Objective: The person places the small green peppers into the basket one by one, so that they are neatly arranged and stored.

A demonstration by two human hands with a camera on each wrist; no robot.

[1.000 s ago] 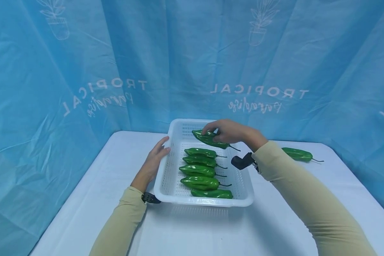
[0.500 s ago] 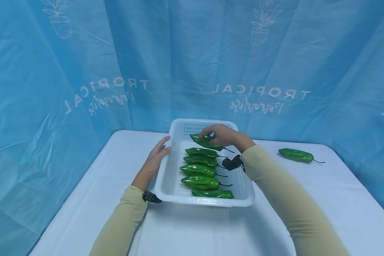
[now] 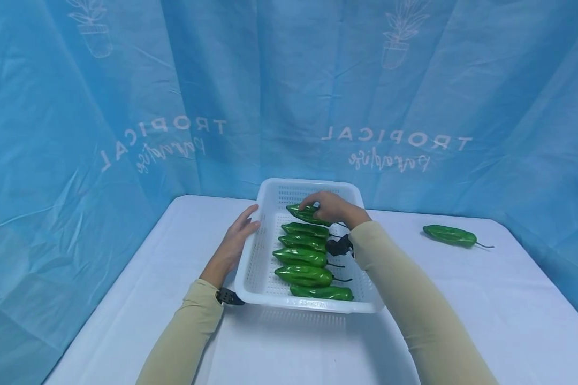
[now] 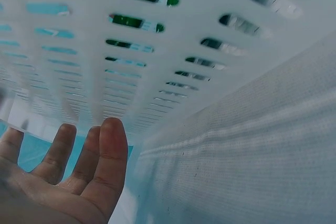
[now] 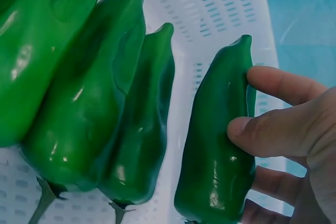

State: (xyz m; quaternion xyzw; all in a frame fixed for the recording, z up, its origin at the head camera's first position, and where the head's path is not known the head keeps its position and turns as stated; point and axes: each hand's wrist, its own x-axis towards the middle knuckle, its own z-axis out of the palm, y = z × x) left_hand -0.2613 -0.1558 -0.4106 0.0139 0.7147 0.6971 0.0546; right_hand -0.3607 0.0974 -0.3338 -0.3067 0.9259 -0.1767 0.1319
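My right hand (image 3: 334,207) pinches a glossy green pepper (image 5: 214,145) between thumb and fingers, over the far end of the white plastic basket (image 3: 308,303). In the right wrist view the pepper's tip points away and the thumb lies across its side. Several more green peppers (image 3: 303,275) lie side by side in the basket, stems to the right. My left hand (image 3: 231,243) rests against the basket's left outer side. From the left wrist view, its fingers (image 4: 112,156) are extended near the slotted wall (image 4: 173,30).
One green pepper (image 3: 450,235) lies on the white-covered table (image 3: 462,289) to the right of the basket. A blue printed curtain (image 3: 294,96) hangs behind and at both sides. A black wrist camera (image 3: 338,246) on the right arm hangs over the basket.
My right hand has moved slightly left and down with the pepper, closer to the row in the basket. The left hand stays at the basket's side.
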